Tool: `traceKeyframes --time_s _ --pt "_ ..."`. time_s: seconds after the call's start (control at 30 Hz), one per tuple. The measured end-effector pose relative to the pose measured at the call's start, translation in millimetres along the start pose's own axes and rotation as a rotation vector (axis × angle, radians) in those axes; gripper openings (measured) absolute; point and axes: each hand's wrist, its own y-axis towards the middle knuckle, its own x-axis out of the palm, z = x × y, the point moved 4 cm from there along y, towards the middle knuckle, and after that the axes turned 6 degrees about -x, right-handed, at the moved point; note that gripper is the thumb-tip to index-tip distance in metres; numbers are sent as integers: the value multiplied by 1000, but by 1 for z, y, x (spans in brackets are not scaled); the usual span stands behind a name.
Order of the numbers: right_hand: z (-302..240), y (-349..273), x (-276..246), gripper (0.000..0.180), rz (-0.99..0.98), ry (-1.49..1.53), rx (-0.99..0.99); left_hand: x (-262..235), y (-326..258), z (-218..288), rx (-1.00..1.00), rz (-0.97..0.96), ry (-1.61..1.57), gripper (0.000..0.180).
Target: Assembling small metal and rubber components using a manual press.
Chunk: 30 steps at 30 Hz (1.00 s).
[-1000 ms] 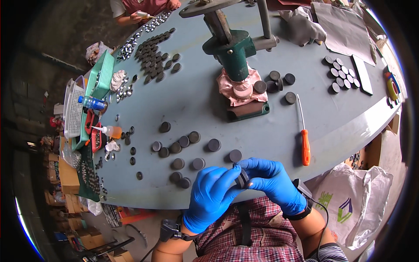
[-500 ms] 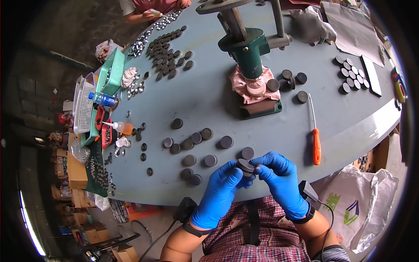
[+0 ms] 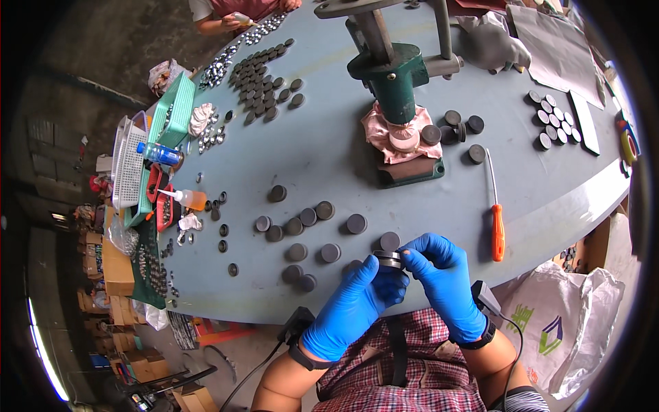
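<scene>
Near the table's front edge, a dark round disc (image 3: 388,259) with a shiny metal band is held tilted on edge between my blue-gloved hands. My left hand (image 3: 357,295) grips it at its left side and from below, fingers curled under it. From the right, the thumb and fingertips of my right hand (image 3: 439,281) pinch its rim. Just beyond lies another dark disc (image 3: 390,240) on the table. Several similar discs (image 3: 331,253) are scattered left of my hands, one partly hidden behind the left glove.
A green hand press (image 3: 396,82) with pink cloth stands mid-table. An orange-handled screwdriver (image 3: 498,233) lies to the right. Baskets (image 3: 180,113), an orange-filled squeeze bottle (image 3: 192,200) and small metal rings line the left edge. Across the table, another person's hand (image 3: 230,23) holds a bottle.
The disc has been tipped up, so its metal-banded side now shows instead of its flat dark face. Both my hands stay close together around it.
</scene>
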Motion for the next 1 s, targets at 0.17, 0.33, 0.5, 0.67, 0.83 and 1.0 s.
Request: traceKeyframes --time_s 0.17,0.33,0.5,0.67,0.83,1.0 --pt "-1 3 1 11 -28 -44 20 -1 0 1 -20 -20 -47 52" --pt "-5 4 -1 8 -26 -103 -118 21 0 14 164 -31 202 39" --pt "-48 35 -17 25 85 -346 -463 16 38 53 469 227 806 33" --pt "-141 108 -20 37 246 -435 -918 0 113 113 1109 373 1136 37" --pt "-230 192 -25 50 153 -544 -1147 0 165 122 1257 263 1056 32" --pt "-276 228 -3 64 -384 -23 -521 8 165 122 1390 479 1249 35"
